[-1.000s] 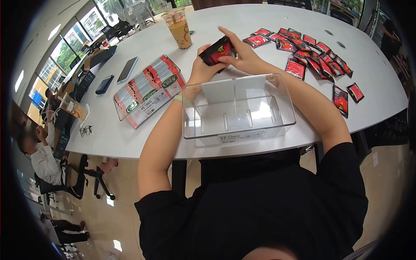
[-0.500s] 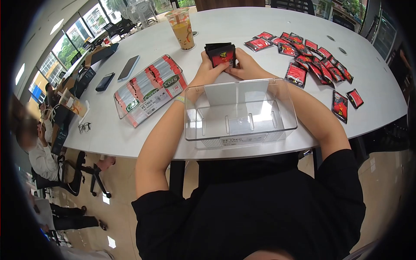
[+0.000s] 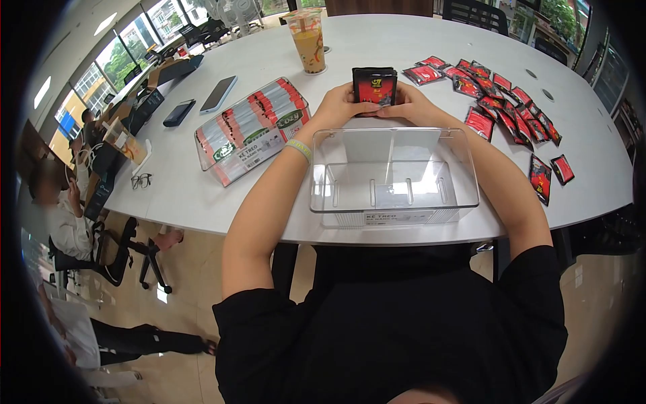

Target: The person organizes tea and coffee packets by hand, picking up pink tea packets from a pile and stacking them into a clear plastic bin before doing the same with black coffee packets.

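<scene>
A small stack of red-and-black coffee sachets (image 3: 375, 84) stands upright between both hands beyond the clear bin. My left hand (image 3: 344, 104) grips its left side, thumb across the front. On the right side, my right hand (image 3: 408, 105) holds the same stack, its thumb near the lower edge. Close to my body is a clear plastic bin (image 3: 393, 202) with a paper label on its front; no sachets show inside it. To the left, a similar clear bin (image 3: 249, 149) is filled with rows of silver-and-red packets. Loose red-and-black sachets (image 3: 511, 111) lie scattered right of my hands.
A cup of orange drink (image 3: 309, 44) stands at the back. On the left lie a phone (image 3: 219, 94), a dark wallet-like item (image 3: 179, 113) and eyeglasses (image 3: 141, 180), with another drink cup (image 3: 124, 140). One person sits at the far left, and another stands lower down.
The sachets in my hands now look more evenly lined up and upright. The whole view has shifted slightly, moving the table's contents to the right. The person at lower left has changed leg position.
</scene>
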`<state>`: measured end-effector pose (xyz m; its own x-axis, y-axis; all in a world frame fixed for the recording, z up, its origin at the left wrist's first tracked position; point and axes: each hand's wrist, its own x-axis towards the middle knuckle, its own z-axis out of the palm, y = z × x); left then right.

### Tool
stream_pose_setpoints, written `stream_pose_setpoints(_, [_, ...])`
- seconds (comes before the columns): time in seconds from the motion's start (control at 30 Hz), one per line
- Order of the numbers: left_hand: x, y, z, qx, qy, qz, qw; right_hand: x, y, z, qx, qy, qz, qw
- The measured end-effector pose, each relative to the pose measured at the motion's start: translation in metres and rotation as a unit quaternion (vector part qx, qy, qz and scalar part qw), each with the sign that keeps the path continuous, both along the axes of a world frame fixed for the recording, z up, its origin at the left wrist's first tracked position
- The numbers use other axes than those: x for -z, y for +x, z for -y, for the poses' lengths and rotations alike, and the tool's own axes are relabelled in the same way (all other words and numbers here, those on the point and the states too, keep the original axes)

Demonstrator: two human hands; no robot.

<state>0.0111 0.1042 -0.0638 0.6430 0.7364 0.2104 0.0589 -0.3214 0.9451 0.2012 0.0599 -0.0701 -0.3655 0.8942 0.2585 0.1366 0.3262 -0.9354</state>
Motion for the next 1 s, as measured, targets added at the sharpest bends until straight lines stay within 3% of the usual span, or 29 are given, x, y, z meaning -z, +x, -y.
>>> stream_pose_setpoints(0.1, [-0.003, 0.001, 0.0, 0.011, -0.003, 0.026, 1.0, -0.013, 0.0, 0.005, -0.041, -0.006, -0.025, 0.999])
stream_pose_setpoints(0.17, [-0.014, -0.002, 0.003, 0.005, 0.02, 0.027, 0.999, -0.032, 0.002, 0.012, 0.003, -0.025, 0.024, 0.999])
stream_pose_setpoints(0.3, [-0.046, -0.015, 0.021, 0.017, 0.098, 0.002, 0.995, -0.059, -0.003, 0.015, 0.048, 0.093, 0.123, 0.987])
stream_pose_setpoints(0.43, [-0.07, -0.027, 0.048, 0.003, 0.188, 0.006, 0.982, -0.091, -0.01, 0.037, 0.049, 0.115, 0.131, 0.983])
stream_pose_setpoints(0.5, [-0.092, -0.031, 0.075, -0.031, 0.224, 0.069, 0.972, -0.112, -0.021, 0.064, 0.049, 0.171, 0.127, 0.976])
stream_pose_setpoints(0.63, [-0.086, -0.044, 0.107, 0.018, 0.211, 0.1, 0.972, -0.12, -0.037, 0.115, 0.08, 0.126, 0.166, 0.975])
stream_pose_setpoints(0.7, [-0.08, -0.055, 0.121, 0.009, 0.248, 0.04, 0.968, -0.112, -0.048, 0.133, 0.062, 0.088, 0.156, 0.982])
stream_pose_setpoints(0.73, [-0.083, -0.065, 0.129, 0.014, 0.211, -0.056, 0.976, -0.108, -0.05, 0.135, 0.051, 0.043, 0.17, 0.983])
stream_pose_setpoints(0.77, [-0.071, -0.068, 0.132, 0.018, 0.207, -0.058, 0.976, -0.102, -0.052, 0.136, 0.041, 0.0, 0.182, 0.982])
stream_pose_setpoints(0.83, [-0.038, -0.073, 0.131, -0.124, 0.377, -0.091, 0.913, -0.082, -0.052, 0.128, 0.025, -0.009, 0.214, 0.976])
stream_pose_setpoints(0.87, [-0.03, -0.075, 0.136, -0.102, 0.241, -0.07, 0.963, -0.073, -0.053, 0.124, 0.005, -0.014, 0.248, 0.969])
stream_pose_setpoints(0.9, [-0.025, -0.076, 0.139, -0.099, 0.243, -0.073, 0.962, -0.067, -0.056, 0.123, 0.002, -0.022, 0.276, 0.961])
stream_pose_setpoints(0.97, [-0.02, -0.075, 0.143, -0.083, 0.036, 0.051, 0.995, -0.063, -0.062, 0.122, 0.019, -0.024, 0.276, 0.961])
stream_pose_setpoints(1.0, [-0.02, -0.073, 0.144, -0.071, 0.031, 0.053, 0.996, -0.063, -0.064, 0.121, 0.02, -0.024, 0.274, 0.961])
